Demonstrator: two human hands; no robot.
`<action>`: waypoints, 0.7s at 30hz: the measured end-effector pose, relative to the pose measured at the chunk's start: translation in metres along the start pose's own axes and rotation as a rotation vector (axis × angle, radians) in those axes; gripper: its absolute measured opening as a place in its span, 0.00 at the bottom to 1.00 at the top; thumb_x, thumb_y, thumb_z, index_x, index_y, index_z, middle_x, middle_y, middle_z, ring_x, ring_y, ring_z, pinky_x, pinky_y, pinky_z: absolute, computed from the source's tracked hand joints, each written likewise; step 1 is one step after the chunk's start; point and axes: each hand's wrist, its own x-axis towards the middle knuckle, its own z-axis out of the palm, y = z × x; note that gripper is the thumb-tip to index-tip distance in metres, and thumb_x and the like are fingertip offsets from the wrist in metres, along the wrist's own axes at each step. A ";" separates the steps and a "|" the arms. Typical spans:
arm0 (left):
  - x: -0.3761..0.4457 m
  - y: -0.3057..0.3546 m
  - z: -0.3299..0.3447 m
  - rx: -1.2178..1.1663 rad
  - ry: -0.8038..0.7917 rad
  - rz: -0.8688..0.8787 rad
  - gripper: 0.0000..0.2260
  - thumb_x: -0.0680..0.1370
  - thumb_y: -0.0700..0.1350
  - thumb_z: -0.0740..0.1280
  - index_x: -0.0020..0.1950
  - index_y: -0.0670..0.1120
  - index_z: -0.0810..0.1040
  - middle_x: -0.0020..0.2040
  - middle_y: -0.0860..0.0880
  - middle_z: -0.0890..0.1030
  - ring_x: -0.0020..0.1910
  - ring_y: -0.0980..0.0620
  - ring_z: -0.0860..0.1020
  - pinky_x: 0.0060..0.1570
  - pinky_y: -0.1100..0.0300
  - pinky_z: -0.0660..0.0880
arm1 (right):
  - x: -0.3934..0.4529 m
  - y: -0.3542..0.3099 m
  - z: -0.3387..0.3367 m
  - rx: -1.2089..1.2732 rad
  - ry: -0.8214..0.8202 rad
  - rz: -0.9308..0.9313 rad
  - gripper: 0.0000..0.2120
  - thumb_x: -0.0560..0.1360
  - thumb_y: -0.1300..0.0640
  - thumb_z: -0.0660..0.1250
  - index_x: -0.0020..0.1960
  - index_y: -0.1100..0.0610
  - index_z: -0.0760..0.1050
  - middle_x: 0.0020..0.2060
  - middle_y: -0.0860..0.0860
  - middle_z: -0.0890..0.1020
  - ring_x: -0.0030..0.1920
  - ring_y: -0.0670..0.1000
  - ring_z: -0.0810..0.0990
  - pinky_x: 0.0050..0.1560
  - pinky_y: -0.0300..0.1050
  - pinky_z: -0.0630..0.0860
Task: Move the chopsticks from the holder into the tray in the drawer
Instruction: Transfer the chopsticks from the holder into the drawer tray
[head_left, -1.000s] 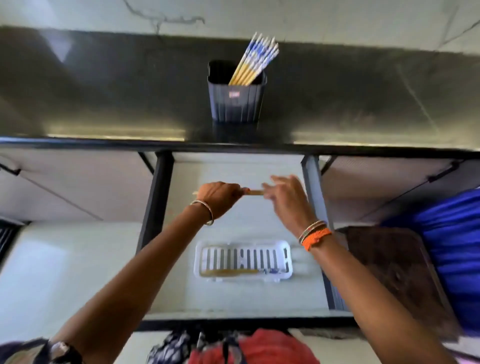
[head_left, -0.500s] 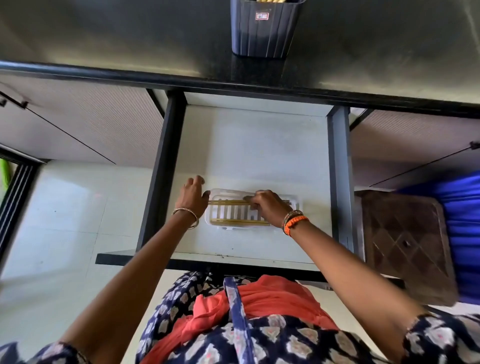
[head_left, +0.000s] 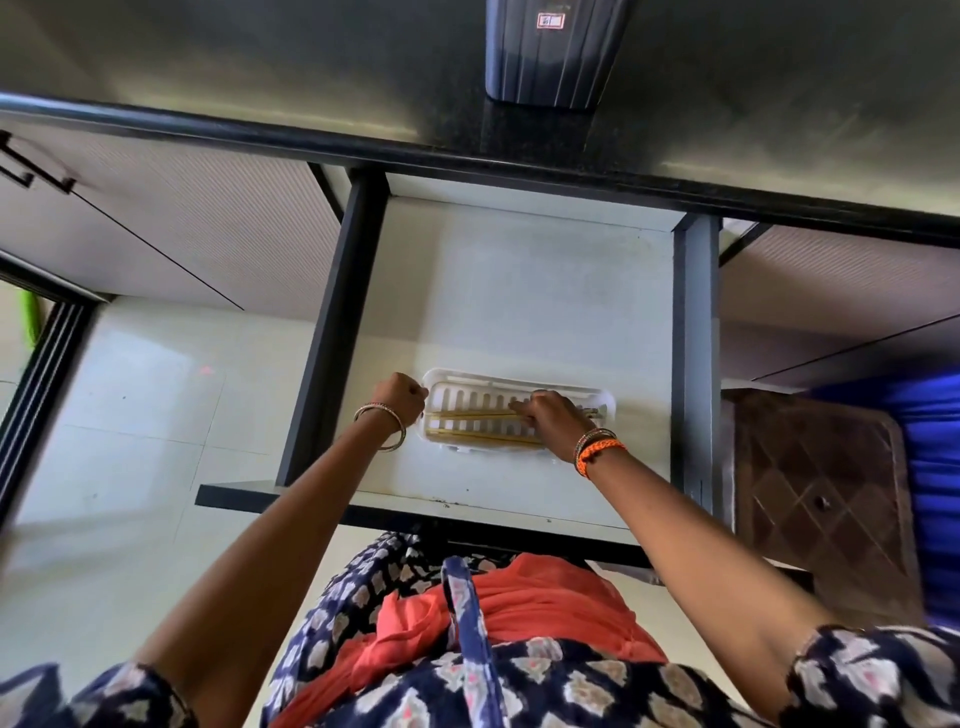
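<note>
Your right hand (head_left: 550, 421) sat low over the tray (head_left: 608, 402), grip pinched shut on the upper chopstick (head_left: 467, 414) near its middle. Your left hand (head_left: 402, 397) was curled into a loose fist just beside the tray's left end, touching or nearly touching the rim; can't tell if it held anything. Probably it was steadying the tray.

Chopsticks: the pinched one ran out to the left of your right grip, long axis left-right along the tray's length, its far end reaching toward your left fist. Its other end poked out past the right side of your hand near the tray's right wall. A second chopstick (head_left: 483, 438) lay just nearer you than the grip, parallel, flat on the slotted floor. Which end was the tip, too small to tell.

Holder (head_left: 556, 52) stood well beyond the grip on the dark surface (head_left: 208, 57), top cut off by the frame, so the remaining count was unknown. My read: mid-task, placing step almost done.

Risks from here:
- Letting go while the stick was tilted could have left it riding on the rim or crossing the other one.
- The tray looked light and loose on the drawer (head_left: 519, 291) floor; a push from either hand could have slid it.
- A thin tip could have caught in a slot if dragged sideways.
</note>
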 end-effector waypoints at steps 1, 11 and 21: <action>0.000 0.000 0.000 -0.002 -0.001 -0.002 0.14 0.79 0.42 0.60 0.46 0.34 0.81 0.47 0.34 0.83 0.47 0.38 0.80 0.49 0.51 0.76 | 0.002 0.000 0.000 -0.002 -0.002 0.003 0.18 0.73 0.73 0.57 0.58 0.62 0.76 0.41 0.60 0.77 0.45 0.60 0.79 0.45 0.50 0.75; 0.009 -0.008 0.010 -0.099 0.035 -0.028 0.09 0.78 0.39 0.62 0.47 0.35 0.80 0.47 0.32 0.82 0.47 0.37 0.80 0.45 0.54 0.75 | -0.006 -0.005 0.000 -0.083 0.006 0.028 0.12 0.71 0.72 0.57 0.45 0.61 0.77 0.45 0.59 0.77 0.47 0.60 0.78 0.37 0.45 0.69; 0.024 -0.018 0.013 -0.260 -0.007 -0.109 0.07 0.76 0.41 0.65 0.49 0.38 0.80 0.48 0.33 0.82 0.51 0.35 0.80 0.55 0.49 0.77 | -0.003 -0.022 -0.016 -0.070 0.136 0.119 0.12 0.72 0.67 0.58 0.48 0.61 0.79 0.47 0.58 0.82 0.48 0.61 0.80 0.41 0.47 0.75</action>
